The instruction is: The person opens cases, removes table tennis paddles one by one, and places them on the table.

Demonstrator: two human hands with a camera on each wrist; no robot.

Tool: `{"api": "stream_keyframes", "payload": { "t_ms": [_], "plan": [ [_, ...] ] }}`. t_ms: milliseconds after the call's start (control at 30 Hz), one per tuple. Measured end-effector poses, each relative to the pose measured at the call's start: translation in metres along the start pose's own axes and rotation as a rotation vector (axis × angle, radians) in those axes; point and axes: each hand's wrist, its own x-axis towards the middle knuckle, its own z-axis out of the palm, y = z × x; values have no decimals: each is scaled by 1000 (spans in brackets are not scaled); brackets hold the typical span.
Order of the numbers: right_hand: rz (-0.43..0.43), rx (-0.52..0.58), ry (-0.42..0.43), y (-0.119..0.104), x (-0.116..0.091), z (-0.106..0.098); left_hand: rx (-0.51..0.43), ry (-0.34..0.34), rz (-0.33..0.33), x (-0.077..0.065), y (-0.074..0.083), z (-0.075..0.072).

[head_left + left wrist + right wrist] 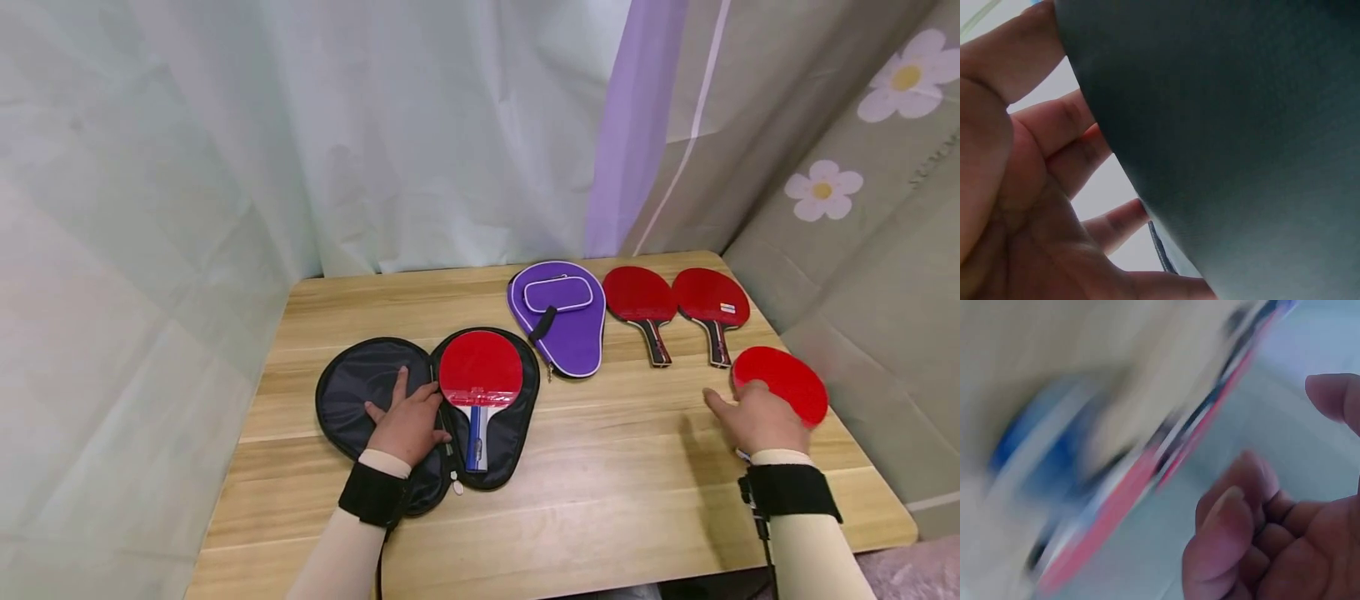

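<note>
My left hand (pixel 408 425) rests with spread fingers on the black flap of an unzipped paddle case (pixel 348 387). In the left wrist view its fingertips meet the edge of the dark fabric (pixel 1222 150). Inside the case's other half lies a red table tennis paddle (pixel 480 367) with a blue and white handle, pointing toward me. My right hand (pixel 763 418) hovers over another red paddle (pixel 791 379) near the table's right edge, overlapping its handle end. Loosely bent fingers and a thumb held apart, with nothing between them, show in the right wrist view, beside blurred paddles (pixel 1104 531).
A closed purple paddle case (pixel 573 337) with white piping lies at the back of the wooden table (pixel 615 517). Two red paddles with dark handles, the left paddle (pixel 637 292) and the right paddle (pixel 708 296), lie right of it. Curtains (pixel 450 150) hang behind.
</note>
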Motion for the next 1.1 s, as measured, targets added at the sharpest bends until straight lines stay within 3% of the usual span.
{"api": "stream_keyframes", "payload": {
  "t_ms": [133,200,267,433,500,600,667,833,900,1100],
  "plan": [
    [-244,41,12,-65,-7,20,7,1,1,0,0,-1],
    [-327,46,2,-100,-10,36,10,-1,-3,0,-1,-1],
    [-381,44,-22,-130,-12,51,9,-4,-4,0,-2,-2],
    [-466,38,-63,-176,-7,94,6,-15,-9,1,0,-1],
    [-488,38,-65,-186,-3,111,7,-15,-9,1,1,-1],
    [-492,32,-87,-204,-16,113,6,-8,-7,1,2,-1],
    [-531,11,-34,-204,-14,126,8,-6,-5,1,3,-1],
    [-539,-7,-22,-218,-36,123,10,-9,-9,2,3,2],
    [-519,-12,-59,-228,-50,114,11,-9,-10,2,3,2],
    [-556,-76,-79,-242,-62,119,18,-9,-16,1,4,-1]
  ]
}}
